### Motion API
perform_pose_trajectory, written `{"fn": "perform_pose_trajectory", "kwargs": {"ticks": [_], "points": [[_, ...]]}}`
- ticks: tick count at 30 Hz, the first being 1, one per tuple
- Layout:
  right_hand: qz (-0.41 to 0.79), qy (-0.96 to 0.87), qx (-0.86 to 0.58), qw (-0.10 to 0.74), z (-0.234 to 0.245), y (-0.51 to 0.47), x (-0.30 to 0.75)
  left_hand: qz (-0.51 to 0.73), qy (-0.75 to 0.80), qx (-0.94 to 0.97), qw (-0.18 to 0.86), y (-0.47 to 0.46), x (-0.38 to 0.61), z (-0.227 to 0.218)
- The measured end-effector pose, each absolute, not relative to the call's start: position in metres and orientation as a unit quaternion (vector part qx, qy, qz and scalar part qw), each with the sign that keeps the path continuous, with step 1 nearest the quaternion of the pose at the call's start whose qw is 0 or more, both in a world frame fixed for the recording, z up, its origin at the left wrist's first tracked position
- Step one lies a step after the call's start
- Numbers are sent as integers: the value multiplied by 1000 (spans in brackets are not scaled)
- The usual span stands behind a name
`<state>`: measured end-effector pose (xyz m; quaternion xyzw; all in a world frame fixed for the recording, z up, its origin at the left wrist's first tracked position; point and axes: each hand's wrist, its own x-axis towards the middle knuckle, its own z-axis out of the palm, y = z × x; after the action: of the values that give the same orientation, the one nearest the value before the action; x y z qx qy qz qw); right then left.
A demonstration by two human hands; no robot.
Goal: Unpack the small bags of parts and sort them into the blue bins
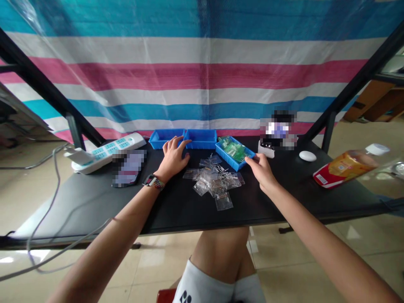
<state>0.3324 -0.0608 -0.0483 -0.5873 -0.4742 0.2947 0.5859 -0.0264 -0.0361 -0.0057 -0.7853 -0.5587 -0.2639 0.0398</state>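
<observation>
My right hand (262, 170) pinches the right corner of a small blue tray (234, 165) set at an angle, filled with green and clear pieces (234, 149). My left hand (173, 158) is open, palm down, its spread fingers reaching to the front of two other blue trays, the left one (158, 144) and the middle one (202, 143). Between my hands lies a heap of small clear plastic bags (211, 181), with several thin metal pieces (217, 165) at its top. The contents of the bags are too small to name.
A white power strip (109, 150) and a phone (130, 168) are on the left, with a grey cable (56, 185) hanging there. To the right are a small white case (266, 150), a white mouse-like object (307, 156) and a drink bottle (344, 167). A striped sheet (202, 75) hangs behind the black table (176, 210).
</observation>
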Motion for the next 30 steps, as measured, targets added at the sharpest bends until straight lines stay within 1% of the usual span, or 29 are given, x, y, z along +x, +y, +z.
{"fn": "perform_pose_trajectory", "kwargs": {"ticks": [6, 11, 16, 21, 24, 27, 30], "points": [[286, -472, -520, 652, -38, -86, 318, -262, -557, -787, 41, -37, -27, -5], [348, -483, -488, 638, -23, -100, 331, -265, -556, -787, 31, -36, -27, -4], [230, -590, -458, 624, -18, -110, 350, -266, -556, -787, 35, -35, -28, -5], [104, -703, -438, 550, -10, -126, 356, -258, -550, -793, 41, -36, -29, -4], [34, -746, -415, 519, -1, -132, 357, -258, -551, -793, 39, -37, -29, -4], [-6, -774, -393, 497, 8, -132, 360, -260, -554, -790, 39, -39, -26, -3], [-18, -784, -382, 489, 13, -131, 365, -258, -549, -794, 42, -41, -23, -2]]}}
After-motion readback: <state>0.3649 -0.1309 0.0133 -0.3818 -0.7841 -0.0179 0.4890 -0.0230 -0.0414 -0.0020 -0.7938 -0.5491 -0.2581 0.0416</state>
